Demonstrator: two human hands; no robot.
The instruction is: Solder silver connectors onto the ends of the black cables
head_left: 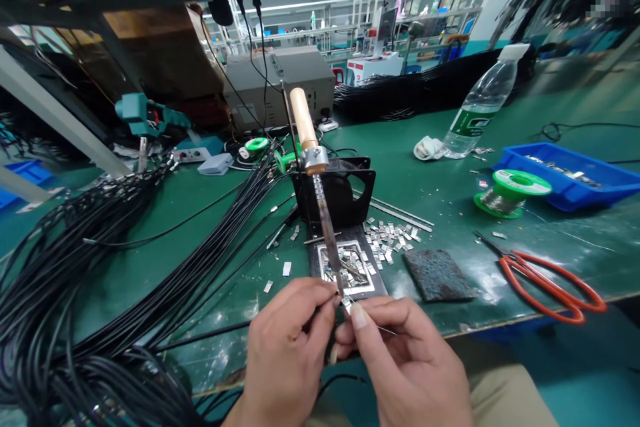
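My left hand is closed in a pinch on the end of a black cable, mostly hidden by the fingers; a speck of red shows at its tip. Between thumb and fingers my right hand pinches a small silvery metal connector. A thin wire, perhaps solder, sticks out by those fingers. The tip of a soldering iron with a wooden handle comes down from its stand to the connector. Whether they touch I cannot tell. Below the iron, a shallow tray holds loose metal pieces.
Behind the iron stands a black fan. Small metal connectors lie scattered beside a dark pad. To the right are red-handled scissors, a solder spool, a blue bin and a bottle. Black cables spread left.
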